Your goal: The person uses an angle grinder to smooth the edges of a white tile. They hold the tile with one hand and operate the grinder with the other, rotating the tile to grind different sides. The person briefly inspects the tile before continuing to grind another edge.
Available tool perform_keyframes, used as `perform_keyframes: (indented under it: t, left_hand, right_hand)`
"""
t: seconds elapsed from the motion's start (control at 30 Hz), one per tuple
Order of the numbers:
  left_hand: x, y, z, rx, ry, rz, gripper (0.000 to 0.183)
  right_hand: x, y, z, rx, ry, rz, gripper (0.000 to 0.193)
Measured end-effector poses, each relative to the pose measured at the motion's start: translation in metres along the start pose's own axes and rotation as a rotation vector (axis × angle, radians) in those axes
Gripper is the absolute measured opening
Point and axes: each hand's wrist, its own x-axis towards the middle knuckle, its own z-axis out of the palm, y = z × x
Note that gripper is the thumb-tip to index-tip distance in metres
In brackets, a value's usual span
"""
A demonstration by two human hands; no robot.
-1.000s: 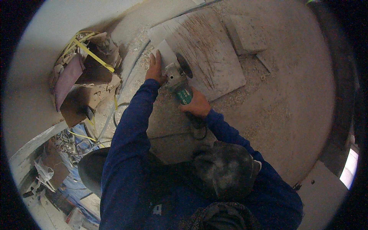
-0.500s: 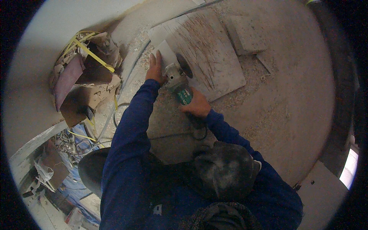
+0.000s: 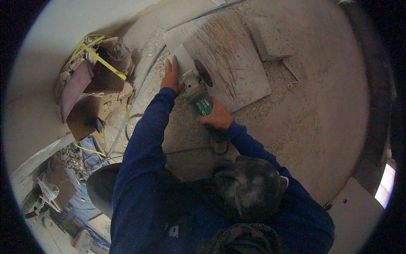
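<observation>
Up and left of your right hand (image 3: pixel 219 114) in the head view lies the pale flat piece (image 3: pixel 182 59), over the left part of the scored board (image 3: pixel 251 84). Your right hand is wrapped around the green body of the angle grinder (image 3: pixel 203 106), whose long axis slants from lower right to upper left. The piece slants much the same way. Its dark disc (image 3: pixel 205 74) sits at the piece's right side; you cannot tell from here whether they touch. Your left hand (image 3: pixel 170 75) is the nearer to the piece, laid along its left edge with fingers extended, not clenched. Count one grinder, one disc, one pale piece, one scored board, one dusty block (image 3: pixel 277 40) right of it, and one torn cardboard box (image 3: pixel 99 106) at left.
</observation>
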Motion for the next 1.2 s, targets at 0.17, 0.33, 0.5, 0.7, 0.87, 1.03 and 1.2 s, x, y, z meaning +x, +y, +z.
perform_keyframes:
  t: [0.17, 0.33, 0.5, 0.7, 0.87, 1.03, 1.2]
  left_hand:
    - [0.000, 0.000, 0.000, -0.020, -0.016, -0.006, 0.123]
    - [-0.001, 0.000, -0.001, -0.011, -0.010, 0.003, 0.122]
    - [-0.002, 0.000, -0.002, -0.017, -0.004, 0.012, 0.121]
    - [0.000, 0.000, 0.000, -0.036, 0.027, 0.020, 0.120]
    - [0.000, -0.002, 0.000, 0.013, 0.012, 0.025, 0.121]
    - [-0.001, -0.001, 0.000, 0.007, 0.004, 0.014, 0.121]
    - [0.000, -0.001, 0.000, 0.030, -0.001, 0.005, 0.122]
  right_hand:
    - [0.000, 0.002, 0.001, -0.033, 0.007, 0.006, 0.087]
    - [-0.002, -0.003, -0.002, -0.058, -0.012, 0.049, 0.093]
    - [0.000, -0.009, -0.007, -0.012, -0.072, 0.061, 0.099]
    - [-0.001, -0.008, -0.005, -0.063, -0.031, 0.053, 0.097]
    - [0.001, -0.003, -0.003, -0.045, -0.023, 0.023, 0.093]
    - [0.002, -0.002, -0.003, 0.004, -0.008, -0.032, 0.088]
    - [0.004, 0.001, -0.001, -0.016, -0.005, -0.006, 0.085]
